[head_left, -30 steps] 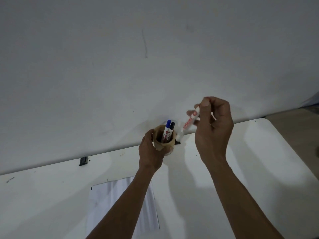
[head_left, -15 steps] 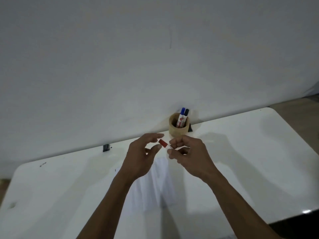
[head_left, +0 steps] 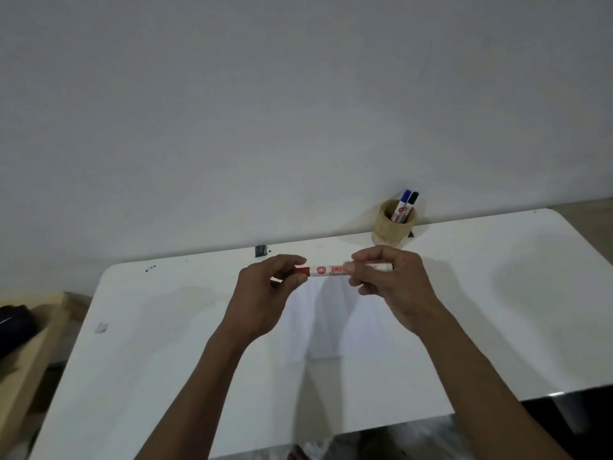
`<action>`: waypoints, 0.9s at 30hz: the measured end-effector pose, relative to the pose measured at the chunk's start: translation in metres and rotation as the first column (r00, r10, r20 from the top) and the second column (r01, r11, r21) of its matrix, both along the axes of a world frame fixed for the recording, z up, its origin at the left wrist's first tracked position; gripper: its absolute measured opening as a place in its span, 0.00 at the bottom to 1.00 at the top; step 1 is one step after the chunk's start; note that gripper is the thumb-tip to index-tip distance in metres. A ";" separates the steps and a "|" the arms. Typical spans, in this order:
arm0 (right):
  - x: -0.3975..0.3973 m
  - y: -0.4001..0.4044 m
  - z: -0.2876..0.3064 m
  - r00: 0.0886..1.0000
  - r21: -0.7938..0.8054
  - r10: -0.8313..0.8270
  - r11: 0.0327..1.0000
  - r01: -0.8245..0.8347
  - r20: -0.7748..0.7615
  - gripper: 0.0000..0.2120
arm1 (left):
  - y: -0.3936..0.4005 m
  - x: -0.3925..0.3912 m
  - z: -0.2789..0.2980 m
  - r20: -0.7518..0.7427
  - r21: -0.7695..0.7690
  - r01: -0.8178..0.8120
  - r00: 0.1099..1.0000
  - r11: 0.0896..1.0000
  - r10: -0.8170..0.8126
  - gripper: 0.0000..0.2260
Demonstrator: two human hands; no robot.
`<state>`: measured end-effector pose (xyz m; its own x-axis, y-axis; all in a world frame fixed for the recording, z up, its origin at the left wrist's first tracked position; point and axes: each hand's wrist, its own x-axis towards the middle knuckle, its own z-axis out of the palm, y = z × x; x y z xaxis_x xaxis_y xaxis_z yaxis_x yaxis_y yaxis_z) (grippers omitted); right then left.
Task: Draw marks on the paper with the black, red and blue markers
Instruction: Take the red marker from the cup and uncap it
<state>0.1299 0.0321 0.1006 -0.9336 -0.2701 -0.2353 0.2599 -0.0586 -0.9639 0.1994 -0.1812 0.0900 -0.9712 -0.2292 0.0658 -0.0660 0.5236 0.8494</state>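
I hold the red marker (head_left: 326,270) level above the table, both hands on it. My left hand (head_left: 270,293) pinches its red cap end, and my right hand (head_left: 391,283) grips the white barrel. The cap is still on the barrel. Below my hands lies the white paper (head_left: 331,323) on the white table (head_left: 497,310). A tan round cup (head_left: 393,227) stands at the table's back edge against the wall, with the blue marker (head_left: 403,202) and the black marker (head_left: 411,202) upright in it.
A small dark clip (head_left: 261,251) sits at the table's back edge left of my hands. A wooden bench (head_left: 30,340) with a dark object stands at the left, below the table. The table's front edge runs close to me; dark floor shows at the lower right.
My left hand let go of the cup. My right hand brought the red marker down from beside the cup, and both hands now hold it level over the paper. The view shifted left and down.
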 end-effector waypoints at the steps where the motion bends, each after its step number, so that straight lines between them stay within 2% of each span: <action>1: 0.007 -0.008 -0.003 0.995 -0.126 -0.059 0.990 0.070 0.083 0.10 | -0.001 0.003 0.000 -0.022 0.005 -0.001 1.000 1.000 0.001 0.07; 3: 0.021 -0.022 -0.009 0.965 -0.318 -0.121 0.928 0.193 0.231 0.12 | -0.002 0.007 -0.001 -0.060 0.009 -0.011 0.998 1.000 0.012 0.07; 5: 0.034 -0.033 -0.013 0.946 -0.394 -0.130 0.886 0.245 0.297 0.12 | -0.003 0.011 -0.003 -0.085 0.005 -0.011 0.996 1.000 0.012 0.07; 11: 0.052 -0.046 -0.022 0.974 -0.301 -0.101 0.940 0.160 0.203 0.12 | -0.006 0.016 -0.015 -0.193 -0.137 0.054 0.978 0.989 -0.080 0.06; 14: 0.046 -0.045 -0.028 0.982 -0.260 -0.082 0.957 0.125 0.171 0.13 | -0.007 0.013 -0.021 -0.199 -0.214 0.071 0.973 0.974 -0.115 0.04; 17: 0.034 -0.044 -0.033 0.984 -0.252 -0.074 0.961 0.114 0.163 0.11 | -0.008 0.012 -0.027 -0.147 -0.232 0.051 0.985 0.971 -0.087 0.05; 22: 0.004 -0.031 -0.042 0.971 -0.256 -0.143 0.948 0.191 0.192 0.08 | -0.032 0.002 -0.042 -0.018 -0.219 -0.049 0.999 0.975 0.046 0.05; 24: -0.004 -0.029 -0.047 0.972 -0.215 -0.147 0.959 0.185 0.184 0.07 | -0.043 -0.003 -0.053 0.057 -0.206 -0.116 0.990 0.972 0.131 0.06; 27: -0.009 -0.029 -0.056 0.972 -0.181 -0.142 0.968 0.176 0.187 0.08 | -0.054 -0.017 -0.071 0.160 -0.265 -0.194 0.957 0.945 0.241 0.02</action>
<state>0.1206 0.0035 0.0451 -0.9187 -0.1775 -0.3527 0.3916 -0.2947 -0.8717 0.1826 -0.2349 0.0185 -0.8993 -0.4361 -0.0318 -0.3470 0.6677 0.6586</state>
